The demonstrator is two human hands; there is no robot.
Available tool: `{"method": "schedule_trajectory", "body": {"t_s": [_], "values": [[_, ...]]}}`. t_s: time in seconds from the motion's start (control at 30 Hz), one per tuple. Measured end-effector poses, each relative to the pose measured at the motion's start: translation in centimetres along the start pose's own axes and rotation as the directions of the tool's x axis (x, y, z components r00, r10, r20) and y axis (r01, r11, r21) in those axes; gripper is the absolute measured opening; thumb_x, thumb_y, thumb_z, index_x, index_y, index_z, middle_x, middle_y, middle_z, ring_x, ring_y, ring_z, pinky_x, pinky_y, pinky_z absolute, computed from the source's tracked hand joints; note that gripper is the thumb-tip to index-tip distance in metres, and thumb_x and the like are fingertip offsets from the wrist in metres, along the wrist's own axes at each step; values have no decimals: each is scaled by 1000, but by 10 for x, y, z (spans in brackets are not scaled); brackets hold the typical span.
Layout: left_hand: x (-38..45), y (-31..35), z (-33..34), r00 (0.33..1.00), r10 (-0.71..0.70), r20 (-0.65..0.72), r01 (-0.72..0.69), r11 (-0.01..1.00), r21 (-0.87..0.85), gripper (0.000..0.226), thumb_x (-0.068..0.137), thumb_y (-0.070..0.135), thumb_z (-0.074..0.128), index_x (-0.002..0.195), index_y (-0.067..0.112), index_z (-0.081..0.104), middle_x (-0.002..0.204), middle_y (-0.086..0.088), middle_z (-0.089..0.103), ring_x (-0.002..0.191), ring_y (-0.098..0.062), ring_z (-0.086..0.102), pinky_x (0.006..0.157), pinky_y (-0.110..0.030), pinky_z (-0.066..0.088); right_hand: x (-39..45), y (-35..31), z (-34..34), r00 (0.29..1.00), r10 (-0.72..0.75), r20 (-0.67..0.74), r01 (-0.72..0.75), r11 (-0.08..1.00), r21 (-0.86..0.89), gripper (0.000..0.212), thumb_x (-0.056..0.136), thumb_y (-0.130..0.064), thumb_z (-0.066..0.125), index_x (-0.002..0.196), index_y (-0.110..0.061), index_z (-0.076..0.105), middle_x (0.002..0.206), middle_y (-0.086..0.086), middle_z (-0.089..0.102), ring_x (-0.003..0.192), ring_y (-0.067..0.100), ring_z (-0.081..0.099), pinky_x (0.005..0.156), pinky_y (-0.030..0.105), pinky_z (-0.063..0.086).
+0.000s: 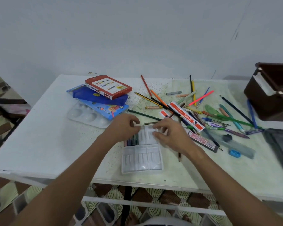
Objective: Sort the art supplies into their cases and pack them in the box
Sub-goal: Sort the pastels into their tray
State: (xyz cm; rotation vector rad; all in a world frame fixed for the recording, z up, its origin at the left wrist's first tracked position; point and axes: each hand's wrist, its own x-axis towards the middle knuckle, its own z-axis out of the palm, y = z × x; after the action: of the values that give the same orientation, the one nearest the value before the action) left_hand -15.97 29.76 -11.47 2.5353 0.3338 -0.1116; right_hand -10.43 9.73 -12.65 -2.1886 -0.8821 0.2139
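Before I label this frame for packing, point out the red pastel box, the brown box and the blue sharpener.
red pastel box (110, 86): head view, middle of its printed lid.
brown box (258, 97): head view, its near side wall.
blue sharpener (234, 153): head view, centre of its body.

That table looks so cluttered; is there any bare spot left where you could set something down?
Yes. The table's left side is bare, bordered by the white palette and the left forearm. A strip along the near edge, right of the clear plastic case and below the blue sharpener, is free too. The loose pencils and pens crowd the right half up to the brown box.
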Motion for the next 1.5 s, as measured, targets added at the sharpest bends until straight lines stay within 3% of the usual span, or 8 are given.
{"method": "schedule_trajectory", "body": {"t_s": [0.2,0.43,0.63,0.87,0.97,1.13,1.23,1.5], "values": [[29,19,13,999,35,23,-36,997,66,30,87,32,64,117,29,63,105,6,60,87,-9,57,75,-24,47,-23,37,-45,952,300,-57,-302,953,-24,7,83,-15,73,89,-16,75,74,-12,61,63,1,53,58,8,38],[42,33,19,997,39,66,-44,995,90,30,92,27,57,121,21,64,106,2,65,86,-9,57,74,-21,42,-29,36,-30,929,365,-58,-369,924,-96,24,78,-33,78,72,-11,70,61,-8,55,51,4,47,48,12,29],[53,41,16,979,73,188,-106,979,172,29,91,26,60,118,18,68,111,-1,68,86,-9,58,74,-19,43,-26,32,-18,879,452,-148,-475,850,-225,27,79,-36,74,80,-10,69,67,-1,57,61,11,54,50,18,34],[65,44,10,952,120,281,-198,943,269,25,83,26,72,107,19,73,90,5,69,80,-9,59,79,-25,50,-23,30,-19,860,497,-119,-508,855,-99,23,74,-28,76,70,-5,73,66,9,66,55,14,57,47,23,40],[60,42,9,956,133,263,-198,950,242,24,84,26,70,107,19,73,92,5,68,77,-7,58,68,-18,45,-21,27,-22,866,487,-112,-491,871,-10,24,72,-27,78,73,-4,74,72,10,69,62,17,61,56,29,48],[35,33,0,993,83,87,-90,993,78,22,81,27,71,102,19,73,82,6,67,77,-13,63,66,-25,53,-17,14,-26,890,445,-103,-424,889,174,11,72,-21,79,73,-11,73,69,0,67,59,10,56,59,28,49],[13,27,-6,999,43,14,-43,999,29,19,80,29,73,98,20,72,77,12,64,71,-5,59,58,-14,43,-11,2,-21,916,395,-63,-373,900,225,7,73,-17,77,71,-11,74,66,-3,69,58,5,58,59,24,51],[-38,4,0,982,-157,104,171,974,-146,26,79,22,75,102,14,67,73,-3,72,59,-13,70,62,-29,60,1,-17,13,941,327,87,-337,930,149,14,78,-19,75,73,-6,76,69,8,69,48,4,49,42,12,35]]}}
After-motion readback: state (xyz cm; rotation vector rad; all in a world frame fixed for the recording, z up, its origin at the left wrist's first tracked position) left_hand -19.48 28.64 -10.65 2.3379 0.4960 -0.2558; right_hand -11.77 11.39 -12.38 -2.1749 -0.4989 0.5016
